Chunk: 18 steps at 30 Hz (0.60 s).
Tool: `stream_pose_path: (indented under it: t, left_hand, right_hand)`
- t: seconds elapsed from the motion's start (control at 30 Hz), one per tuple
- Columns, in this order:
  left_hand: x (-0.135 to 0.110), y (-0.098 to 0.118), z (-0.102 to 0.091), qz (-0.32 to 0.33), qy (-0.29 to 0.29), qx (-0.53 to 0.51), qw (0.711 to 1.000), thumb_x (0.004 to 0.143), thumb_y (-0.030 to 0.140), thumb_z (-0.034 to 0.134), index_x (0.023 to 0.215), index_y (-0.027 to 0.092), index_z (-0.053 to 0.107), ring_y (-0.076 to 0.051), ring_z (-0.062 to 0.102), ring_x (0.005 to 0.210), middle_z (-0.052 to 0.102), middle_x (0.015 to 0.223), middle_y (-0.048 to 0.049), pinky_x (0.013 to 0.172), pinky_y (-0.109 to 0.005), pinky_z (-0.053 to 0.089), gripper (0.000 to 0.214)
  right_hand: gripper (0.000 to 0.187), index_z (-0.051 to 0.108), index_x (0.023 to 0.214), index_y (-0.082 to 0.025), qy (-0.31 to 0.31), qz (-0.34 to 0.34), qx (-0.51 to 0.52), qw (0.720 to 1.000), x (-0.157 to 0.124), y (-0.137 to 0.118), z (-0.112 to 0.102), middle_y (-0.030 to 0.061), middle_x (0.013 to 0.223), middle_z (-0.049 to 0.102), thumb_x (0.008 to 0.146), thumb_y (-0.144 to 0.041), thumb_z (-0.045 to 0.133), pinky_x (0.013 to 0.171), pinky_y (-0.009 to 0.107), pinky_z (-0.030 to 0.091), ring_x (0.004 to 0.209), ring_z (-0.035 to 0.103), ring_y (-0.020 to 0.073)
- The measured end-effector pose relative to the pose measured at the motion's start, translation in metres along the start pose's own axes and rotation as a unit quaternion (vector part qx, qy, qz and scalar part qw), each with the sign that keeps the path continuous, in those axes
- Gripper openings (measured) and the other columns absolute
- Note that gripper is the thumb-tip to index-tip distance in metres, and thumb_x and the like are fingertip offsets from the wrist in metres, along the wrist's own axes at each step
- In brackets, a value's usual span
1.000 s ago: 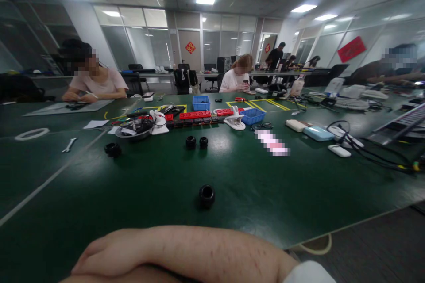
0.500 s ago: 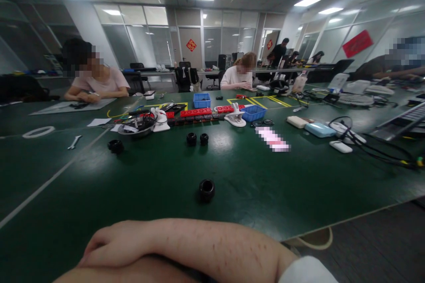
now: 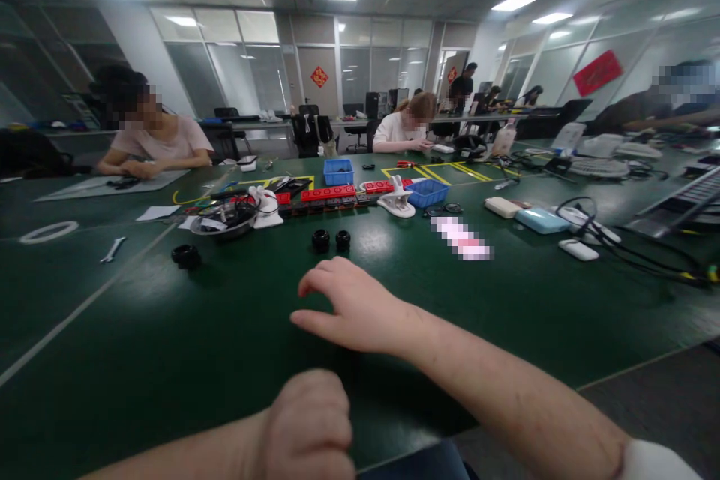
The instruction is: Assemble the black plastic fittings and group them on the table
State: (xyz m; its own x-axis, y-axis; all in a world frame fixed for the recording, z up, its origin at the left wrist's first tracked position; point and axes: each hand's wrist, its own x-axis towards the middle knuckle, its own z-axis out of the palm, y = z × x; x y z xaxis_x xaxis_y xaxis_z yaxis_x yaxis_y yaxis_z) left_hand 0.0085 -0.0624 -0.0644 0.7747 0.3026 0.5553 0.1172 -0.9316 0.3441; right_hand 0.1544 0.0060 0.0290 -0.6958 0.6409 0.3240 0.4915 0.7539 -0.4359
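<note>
My right hand [image 3: 349, 307] reaches over the green table, thumb and fingers apart, with nothing seen between them. Just beyond its fingers stand two small black, round, ribbed pieces, a left one [image 3: 320, 241] and a right one [image 3: 343, 241]; a gap separates them from the hand. Farther left sits a similar black piece [image 3: 186, 256]. A fourth one cannot be seen now; my right hand and forearm cover that part of the table. Nearer to me, my left hand [image 3: 309, 427] is curled into a fist, slightly blurred, its palm side hidden.
A metal bowl [image 3: 223, 225] of cables, a red-topped strip [image 3: 329, 194], a white stand [image 3: 397, 199] and blue bins [image 3: 338, 172] line the table's middle. A wrench [image 3: 113, 250] lies left; a light-blue case [image 3: 541, 220] and cables lie right. Co-workers sit around the table.
My folded arms have come apart. The right hand has moved forward and opened over the table, and the left fist has come into view. The nearest black piece has become hidden.
</note>
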Motion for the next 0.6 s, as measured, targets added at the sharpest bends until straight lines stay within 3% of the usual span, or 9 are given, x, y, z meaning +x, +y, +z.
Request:
stream_pose_path:
  t: [0.1, 0.17, 0.23, 0.3, 0.43, 0.5, 0.6]
  left_hand:
    - [-0.012, -0.036, -0.021, -0.186, 0.175, 0.102, 0.961, 0.085, 0.057, 0.034, 0.083, 0.023, 0.049, -0.023, 0.052, 0.082, 0.051, 0.082, -0.0046, 0.075, -0.039, 0.045, 0.037]
    - [-0.015, -0.059, -0.026, -0.300, 0.203, 0.147, 0.920, 0.080, 0.067, 0.029, 0.101, 0.019, 0.046, -0.028, 0.047, 0.100, 0.048, 0.102, -0.0109, 0.085, -0.045, 0.042, 0.055]
    - [-0.015, -0.076, -0.026, -0.365, 0.165, 0.146, 0.905, 0.073, 0.076, 0.029, 0.123, 0.015, 0.034, -0.033, 0.035, 0.118, 0.037, 0.124, -0.0174, 0.095, -0.051, 0.034, 0.079]
    - [-0.015, -0.085, -0.024, -0.386, 0.076, 0.128, 0.910, 0.066, 0.079, 0.039, 0.135, 0.015, 0.022, -0.036, 0.023, 0.127, 0.026, 0.138, -0.0191, 0.101, -0.056, 0.023, 0.096]
    - [-0.013, -0.083, -0.022, -0.344, -0.097, 0.095, 0.929, 0.050, 0.072, 0.063, 0.139, 0.020, 0.020, -0.038, 0.018, 0.130, 0.022, 0.144, -0.0170, 0.103, -0.061, 0.005, 0.112]
    - [-0.010, -0.079, -0.021, -0.323, -0.121, 0.078, 0.936, 0.047, 0.069, 0.068, 0.139, 0.022, 0.022, -0.038, 0.021, 0.130, 0.025, 0.143, -0.0157, 0.102, -0.063, 0.003, 0.113]
    - [-0.004, -0.074, -0.018, -0.329, -0.108, 0.046, 0.937, 0.051, 0.062, 0.071, 0.130, 0.029, 0.040, -0.038, 0.029, 0.126, 0.038, 0.137, -0.0112, 0.101, -0.065, 0.006, 0.091]
  right_hand:
    - [0.059, 0.053, 0.114, -0.011, -0.049, 0.015, -0.057, 0.997, -0.010, 0.034, 0.010, 0.0124, 0.110, 0.055, 0.072, -0.051, 0.060, 0.087, 0.038, 0.039, 0.102, 0.047, 0.0249]
    - [0.069, 0.049, 0.119, -0.010, -0.069, 0.006, -0.062, 0.996, -0.015, 0.047, 0.019, 0.0135, 0.113, 0.053, 0.069, -0.056, 0.060, 0.089, 0.039, 0.038, 0.104, 0.047, 0.0256]
    - [0.069, 0.048, 0.121, -0.011, -0.068, 0.004, -0.055, 0.996, -0.018, 0.053, 0.026, 0.0131, 0.114, 0.053, 0.070, -0.056, 0.059, 0.089, 0.038, 0.038, 0.104, 0.047, 0.0254]
    - [0.065, 0.048, 0.121, -0.013, -0.067, 0.001, -0.044, 0.997, -0.021, 0.054, 0.028, 0.0122, 0.113, 0.053, 0.071, -0.055, 0.059, 0.090, 0.039, 0.037, 0.104, 0.047, 0.0248]
    - [0.054, 0.049, 0.118, -0.016, -0.079, -0.018, -0.011, 0.997, -0.027, 0.049, 0.022, 0.0095, 0.113, 0.054, 0.076, -0.049, 0.057, 0.089, 0.037, 0.036, 0.101, 0.047, 0.0224]
    - [0.056, 0.052, 0.115, -0.017, -0.094, -0.011, -0.008, 0.996, -0.028, 0.046, 0.019, 0.0085, 0.110, 0.055, 0.070, -0.051, 0.062, 0.085, 0.036, 0.038, 0.097, 0.049, 0.0222]
    - [0.049, 0.057, 0.108, -0.018, -0.135, 0.010, -0.022, 0.991, -0.029, 0.043, 0.021, 0.0074, 0.099, 0.058, 0.067, -0.045, 0.067, 0.078, 0.033, 0.041, 0.088, 0.052, 0.0211]
